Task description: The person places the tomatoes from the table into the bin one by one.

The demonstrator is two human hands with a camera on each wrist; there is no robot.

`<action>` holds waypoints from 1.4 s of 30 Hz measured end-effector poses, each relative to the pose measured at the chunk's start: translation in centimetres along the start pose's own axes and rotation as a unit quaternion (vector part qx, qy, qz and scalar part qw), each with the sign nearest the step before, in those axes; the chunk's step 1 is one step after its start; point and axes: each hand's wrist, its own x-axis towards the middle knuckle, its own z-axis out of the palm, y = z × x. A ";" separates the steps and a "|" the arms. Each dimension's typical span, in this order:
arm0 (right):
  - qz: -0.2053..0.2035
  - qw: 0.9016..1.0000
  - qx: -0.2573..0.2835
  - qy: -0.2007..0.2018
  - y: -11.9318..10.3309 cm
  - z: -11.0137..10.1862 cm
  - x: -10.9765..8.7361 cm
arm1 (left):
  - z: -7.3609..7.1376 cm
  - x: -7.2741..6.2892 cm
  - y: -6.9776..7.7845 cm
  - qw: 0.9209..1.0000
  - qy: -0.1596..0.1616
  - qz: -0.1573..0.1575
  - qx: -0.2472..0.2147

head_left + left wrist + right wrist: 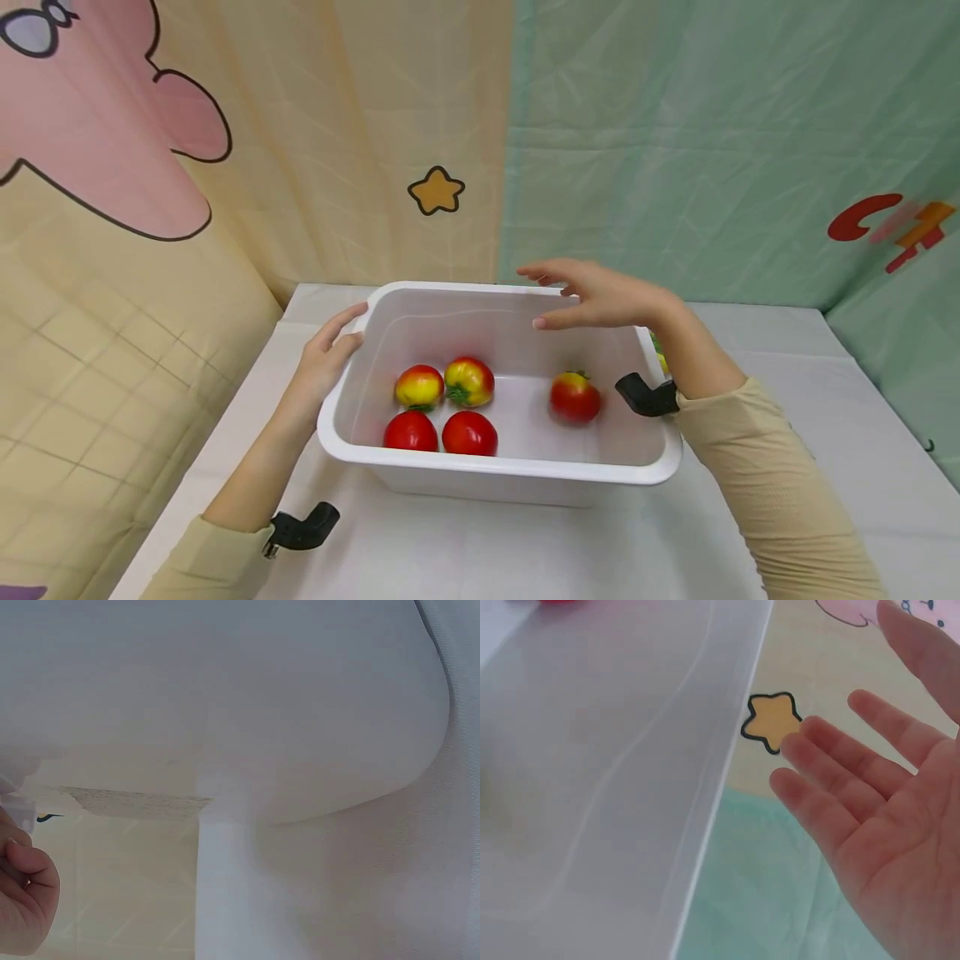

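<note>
A white plastic bin (498, 467) stands on the table, with several red and yellow-red tomatoes inside. On the bin's left side lie a yellow-red tomato (419, 387), another (469, 381) with a green calyx, a red one (410, 432) and a second red one (469, 433). A single tomato (575, 397) lies toward the right end. My left hand (327, 354) grips the bin's rim at the far left corner. Above the far right part of the bin hovers my right hand (592, 293), fingers extended and spread, palm bare in the right wrist view.
A white cloth covers the table (480, 550). Just past the bin's right end, a green and yellow thing (659, 353) shows, mostly hidden by the bin and right arm. Printed curtains (337, 167) hang behind the table and at both sides.
</note>
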 end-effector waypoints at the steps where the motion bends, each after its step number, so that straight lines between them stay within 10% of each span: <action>1: 0.001 1.000 0.002 0.005 -0.1 -0.2 -0.2 | 0.0 0.0 0.0 1.000 -0.001 -0.001 0.000; 17: 0.083 0.987 0.059 0.123 2.3 -4.2 -7.9 | -0.2 -0.3 -0.2 1.000 -0.008 -0.006 -0.001; 42: 0.177 0.966 0.025 0.188 10.1 -1.9 -14.5 | 0.0 -0.1 -0.3 1.000 -0.005 0.002 -0.004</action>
